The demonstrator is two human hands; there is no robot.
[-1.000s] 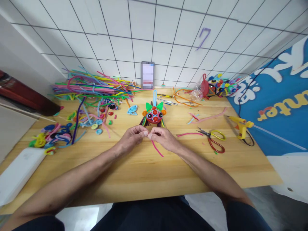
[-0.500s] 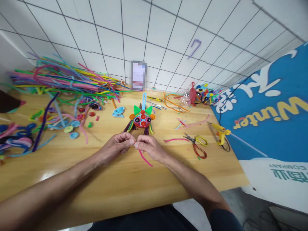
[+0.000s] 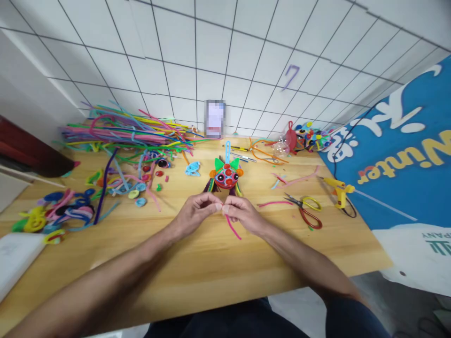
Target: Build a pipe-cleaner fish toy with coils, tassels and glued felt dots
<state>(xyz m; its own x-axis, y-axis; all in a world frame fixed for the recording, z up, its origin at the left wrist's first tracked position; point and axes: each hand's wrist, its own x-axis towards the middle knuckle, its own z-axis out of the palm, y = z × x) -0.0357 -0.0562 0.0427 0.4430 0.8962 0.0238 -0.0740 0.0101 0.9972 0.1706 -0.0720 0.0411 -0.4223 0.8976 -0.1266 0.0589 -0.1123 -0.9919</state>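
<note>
A pink pipe cleaner [image 3: 234, 229] is pinched between both hands, its loose tail hanging down toward me. My left hand [image 3: 199, 211] is closed, thumb and forefinger on the hidden end of it. My right hand [image 3: 244, 213] grips it from the other side, fingertips touching the left ones. Just beyond my hands lies a colorful pipe-cleaner animal head [image 3: 228, 177] with green ears, black eyes, orange side balls and a blue loop on top. To the right are another pink pipe cleaner [image 3: 275, 203] and scissors [image 3: 303, 210] with one yellow and one red handle.
A large bundle of pipe cleaners [image 3: 130, 134] lies at the back left, with coiled pieces [image 3: 72, 206] nearer. A phone [image 3: 215, 119] leans against the tiled wall. A yellow glue gun [image 3: 338, 190] rests at the table's right side, near finished ornaments [image 3: 313, 136].
The camera view has swung left, so everything sits further right in the picture. Both hands still pinch the pink pipe cleaner, with hardly any change in their grip.
</note>
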